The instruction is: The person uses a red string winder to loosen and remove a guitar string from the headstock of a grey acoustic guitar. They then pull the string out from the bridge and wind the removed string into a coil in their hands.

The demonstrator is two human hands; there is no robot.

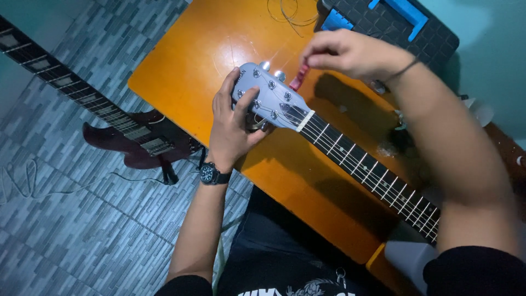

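Stringing work at the guitar headstock

Our left hand (pixel 233 129) wraps the silver headstock (pixel 271 98) at centre of the orange table (pixel 181 71); our right hand (pixel 350 52), at one o'clock, pinches a red tool (pixel 299 78). Strings already run down the fretboard (pixel 372 170); loose wire (pixel 287 13) lies at twelve, so tuning seems unfinished.

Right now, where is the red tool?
Head view, upper middle: the red tool is pinched in the right hand, beside the silver guitar headstock.

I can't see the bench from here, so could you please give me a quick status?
Left hand grips headstock. Right hand pinches red tool by the tuners. Nothing in the way.
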